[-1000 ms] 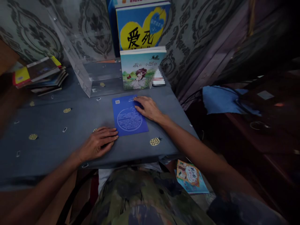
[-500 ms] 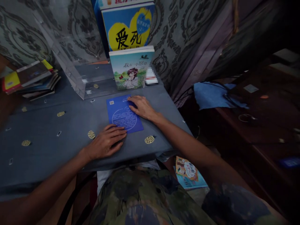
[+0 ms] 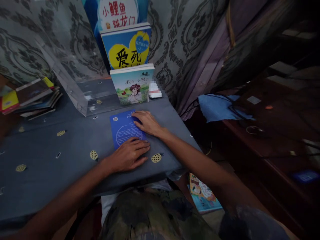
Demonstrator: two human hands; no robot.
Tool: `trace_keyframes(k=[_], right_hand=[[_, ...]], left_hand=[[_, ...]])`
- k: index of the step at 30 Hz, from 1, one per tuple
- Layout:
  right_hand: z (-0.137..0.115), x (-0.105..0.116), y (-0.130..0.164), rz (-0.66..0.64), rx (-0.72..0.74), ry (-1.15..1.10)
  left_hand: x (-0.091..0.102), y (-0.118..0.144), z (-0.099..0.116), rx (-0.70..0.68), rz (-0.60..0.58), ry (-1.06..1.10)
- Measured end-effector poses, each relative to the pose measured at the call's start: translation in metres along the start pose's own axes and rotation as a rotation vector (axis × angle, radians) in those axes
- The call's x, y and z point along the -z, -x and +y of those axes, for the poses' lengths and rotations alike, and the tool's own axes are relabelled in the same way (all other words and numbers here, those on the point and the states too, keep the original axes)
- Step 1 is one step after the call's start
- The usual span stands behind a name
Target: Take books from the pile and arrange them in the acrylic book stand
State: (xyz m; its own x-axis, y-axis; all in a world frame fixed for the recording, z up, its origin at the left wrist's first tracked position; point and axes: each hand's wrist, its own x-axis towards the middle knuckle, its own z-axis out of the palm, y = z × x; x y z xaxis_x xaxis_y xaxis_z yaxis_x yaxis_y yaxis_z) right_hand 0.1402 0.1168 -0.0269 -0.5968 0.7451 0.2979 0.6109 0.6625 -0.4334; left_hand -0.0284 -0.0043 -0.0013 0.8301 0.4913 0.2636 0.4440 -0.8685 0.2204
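Observation:
A thin blue book [image 3: 120, 126] lies flat on the table, with a small QR code at its upper left and a printed circle of text. My left hand [image 3: 132, 154] rests palm down over the book's near edge and lower right corner, hiding them, fingers stretched out to the right. On the upper right part of the book lies my right hand [image 3: 147, 123], also flat, its fingers pointing left. Neither hand is gripping anything. Just beyond the book stands a green-blue picture book [image 3: 133, 87] with a cartoon girl on its cover.
Behind are more upright books, including a blue and yellow one [image 3: 127, 46], beside a clear acrylic rack [image 3: 82, 103]. A stack of books [image 3: 37, 95] lies at the left. The patterned cloth-covered table [image 3: 75, 166] ends at the right. A blue cloth [image 3: 215, 108] lies on dark furniture.
My left hand has slid right along the book's near edge, now covering its lower right corner. My right hand stays on the upper right part. The camera view has shifted slightly.

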Motion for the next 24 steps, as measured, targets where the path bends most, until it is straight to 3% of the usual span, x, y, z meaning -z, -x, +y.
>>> trace_keyframes(k=[5,9,12,20,24], right_hand=[[-0.014,-0.004,-0.002,-0.033,0.083,-0.077],[-0.038,-0.014,-0.014,-0.261,0.295,-0.261],[-0.045,-0.020,-0.024,-0.367,0.335,-0.272],[-0.021,-0.019,-0.027,-0.210,0.113,-0.010],[-0.021,-0.014,-0.019,-0.158,-0.037,0.114]], left_hand=[[-0.004,0.007,-0.005,0.028,0.080,-0.009],[-0.006,0.009,-0.006,0.030,0.079,-0.013],[-0.006,0.010,-0.005,0.050,0.058,0.013],[-0.005,0.009,-0.006,0.037,0.070,0.023],[-0.006,0.011,-0.005,0.051,0.050,0.014]])
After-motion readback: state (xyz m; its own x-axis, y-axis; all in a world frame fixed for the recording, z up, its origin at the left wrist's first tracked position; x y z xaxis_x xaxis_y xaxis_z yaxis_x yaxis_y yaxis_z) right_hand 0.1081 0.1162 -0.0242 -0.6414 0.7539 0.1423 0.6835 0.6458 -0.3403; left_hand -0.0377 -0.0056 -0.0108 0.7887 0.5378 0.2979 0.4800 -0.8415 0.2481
